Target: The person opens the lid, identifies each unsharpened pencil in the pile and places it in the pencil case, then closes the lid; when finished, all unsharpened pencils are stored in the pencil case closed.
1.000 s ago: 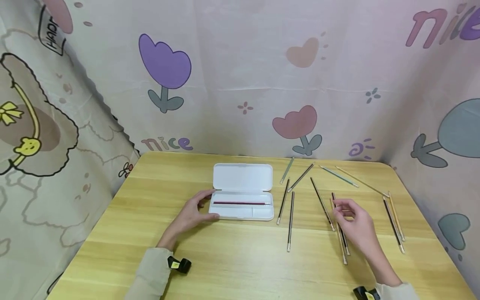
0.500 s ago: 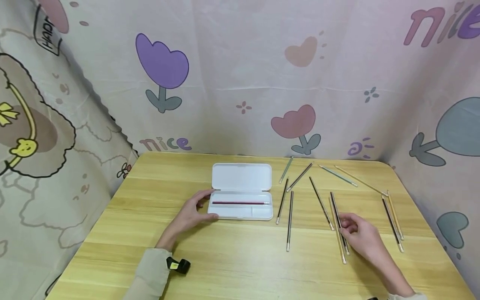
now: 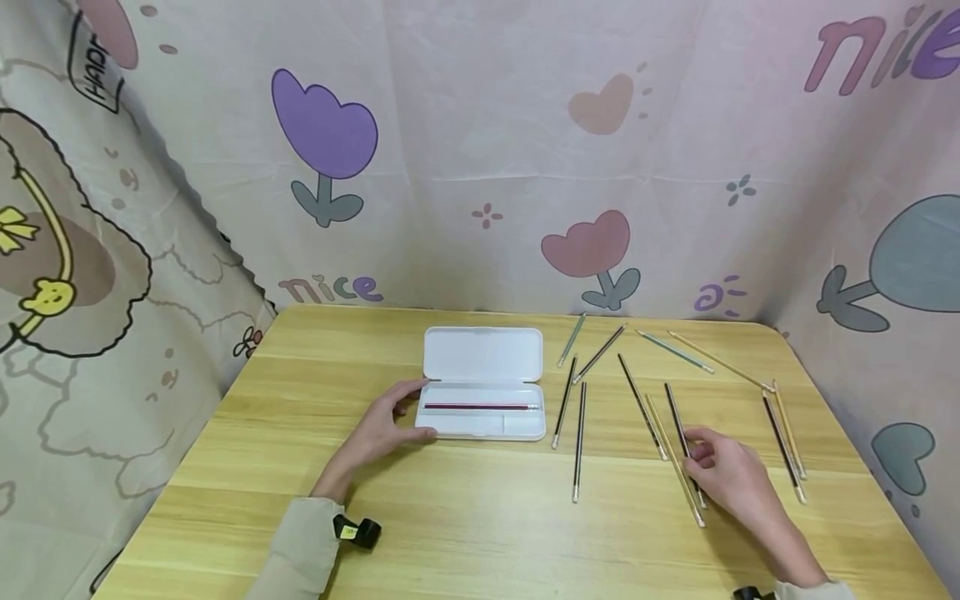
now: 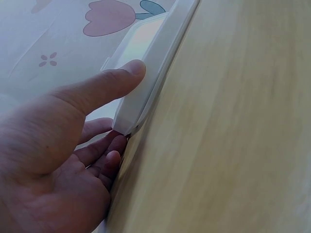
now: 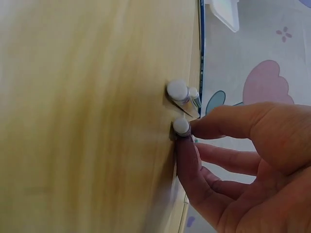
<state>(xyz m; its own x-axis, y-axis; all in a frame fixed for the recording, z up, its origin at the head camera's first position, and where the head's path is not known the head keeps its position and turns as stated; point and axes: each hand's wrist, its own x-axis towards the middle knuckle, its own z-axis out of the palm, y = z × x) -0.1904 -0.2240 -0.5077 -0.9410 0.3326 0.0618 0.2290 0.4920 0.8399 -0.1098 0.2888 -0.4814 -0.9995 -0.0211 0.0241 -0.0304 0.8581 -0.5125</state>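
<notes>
My left hand (image 3: 382,427) holds the left end of an open white pencil case (image 3: 457,426), thumb on its front wall and fingers round the back corner. One dark red pencil (image 3: 476,407) lies inside the case. On the right, my right hand (image 3: 729,473) pinches a black pencil (image 3: 672,407) near its eraser end. The right wrist view shows thumb and forefinger at either side of that white eraser (image 5: 181,126), low over the wood. Just left of it lies a yellow pencil (image 3: 670,446), beside another dark pencil (image 3: 634,385).
Two dark pencils, one a black pencil (image 3: 580,442), lie right of the case. Farther back are green pencils, one a green pencil (image 3: 675,351), and a long yellow pencil (image 3: 722,362). A black and a yellow pencil (image 3: 790,429) lie at far right. Printed curtains (image 3: 450,125) border the wooden table (image 3: 450,525).
My right hand came down and back toward me onto the black pencil, and now pinches it. The yellow pencil beside it has swung, its far tip leftward, leaving a gap. My left hand stays put.
</notes>
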